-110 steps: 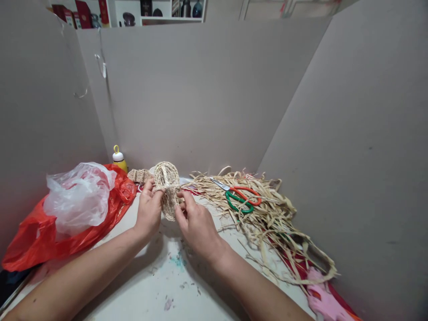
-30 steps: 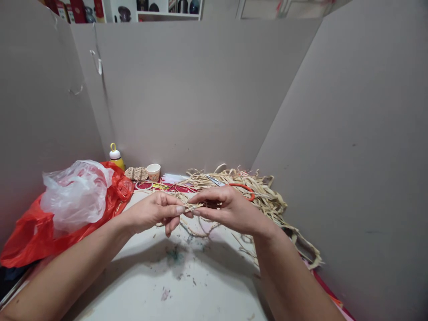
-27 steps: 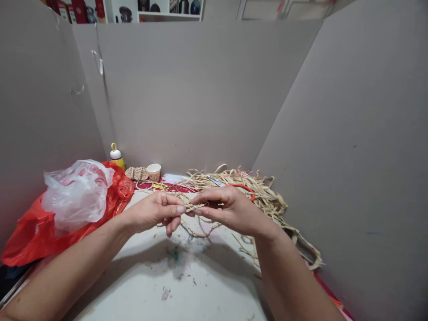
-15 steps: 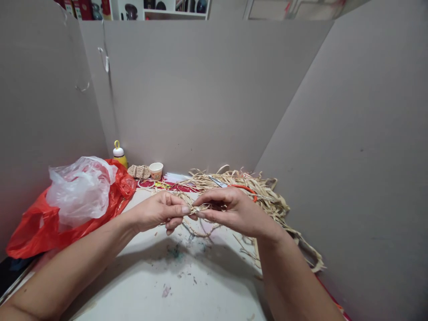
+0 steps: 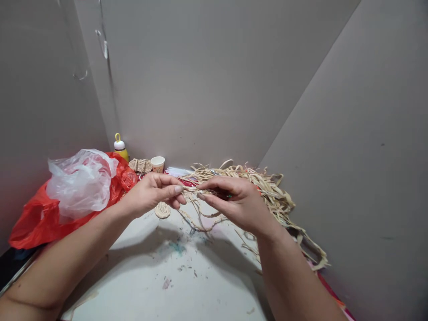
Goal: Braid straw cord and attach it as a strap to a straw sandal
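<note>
Between my two hands runs a thin straw braid [image 5: 191,190], held above the white table. My left hand [image 5: 157,191] pinches its left end between thumb and fingers. A short way to the right, my right hand [image 5: 230,196] closes thumb and fingertips on the same straw; part of it is hidden by the fingers. A length of twisted straw cord [image 5: 200,228] loops down below my hands onto the table. Just under my left hand lies a small coiled straw disc [image 5: 162,210].
A heap of dry straw strips [image 5: 267,189] lies at the back right. On the left sit a red plastic bag [image 5: 30,223] and a white plastic bag [image 5: 80,187]. A yellow bottle [image 5: 121,149], a woven straw piece [image 5: 140,165] and a paper cup [image 5: 158,164] stand along the grey wall [image 5: 217,89].
My view has tilted down, so the shelf above the wall is gone. My hands have moved slightly apart, with more straw showing between them, and the coiled disc has come into view.
</note>
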{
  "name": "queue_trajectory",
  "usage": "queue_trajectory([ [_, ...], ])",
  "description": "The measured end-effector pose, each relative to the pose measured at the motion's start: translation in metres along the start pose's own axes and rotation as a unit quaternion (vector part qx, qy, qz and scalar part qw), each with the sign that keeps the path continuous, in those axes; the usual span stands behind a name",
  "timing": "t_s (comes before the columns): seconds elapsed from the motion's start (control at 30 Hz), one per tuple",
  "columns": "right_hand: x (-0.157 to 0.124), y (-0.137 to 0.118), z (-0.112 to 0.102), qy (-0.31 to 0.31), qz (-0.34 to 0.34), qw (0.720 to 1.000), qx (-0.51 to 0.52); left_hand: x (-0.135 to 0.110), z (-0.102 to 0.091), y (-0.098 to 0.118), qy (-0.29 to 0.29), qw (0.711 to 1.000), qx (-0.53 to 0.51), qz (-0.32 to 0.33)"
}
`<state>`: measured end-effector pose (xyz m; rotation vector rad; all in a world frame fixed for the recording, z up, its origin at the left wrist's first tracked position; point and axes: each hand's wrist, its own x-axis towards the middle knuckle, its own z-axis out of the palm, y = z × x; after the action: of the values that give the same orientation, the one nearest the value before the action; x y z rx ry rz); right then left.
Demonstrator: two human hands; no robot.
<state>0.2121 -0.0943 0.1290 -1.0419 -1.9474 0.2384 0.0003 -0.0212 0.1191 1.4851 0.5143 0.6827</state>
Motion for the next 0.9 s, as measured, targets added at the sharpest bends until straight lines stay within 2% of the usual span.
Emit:
queue_trajectory([
  [0.2,-0.001,-0.002,0.008,0.021,0.016,1.0,0.011,-0.005,0.003,0.009,0.005,1.0,0.026,0.017],
  [0.37,0.0,-0.001,0.005,0.003,0.012,1.0,-0.008,-0.002,0.004,0.001,0.01,1.0,-0.028,-0.008],
  [0.43,0.0,0.0,0.004,-0.013,0.001,0.999,-0.031,0.0,0.009,-0.005,0.029,0.997,-0.073,-0.019],
  [0.53,0.002,0.005,0.002,-0.05,-0.004,0.996,-0.072,0.005,0.018,-0.017,0.098,0.985,-0.141,-0.005],
  [0.63,0.003,0.015,0.003,-0.081,0.008,0.99,-0.113,0.01,0.025,-0.032,0.138,0.972,-0.192,-0.006],
  [0.73,0.003,0.024,0.007,-0.105,0.022,0.984,-0.144,0.015,0.028,-0.045,0.156,0.963,-0.22,-0.014],
  [0.9,0.003,0.031,0.011,-0.157,0.054,0.974,-0.152,0.015,0.03,-0.054,0.16,0.968,-0.191,0.01],
])
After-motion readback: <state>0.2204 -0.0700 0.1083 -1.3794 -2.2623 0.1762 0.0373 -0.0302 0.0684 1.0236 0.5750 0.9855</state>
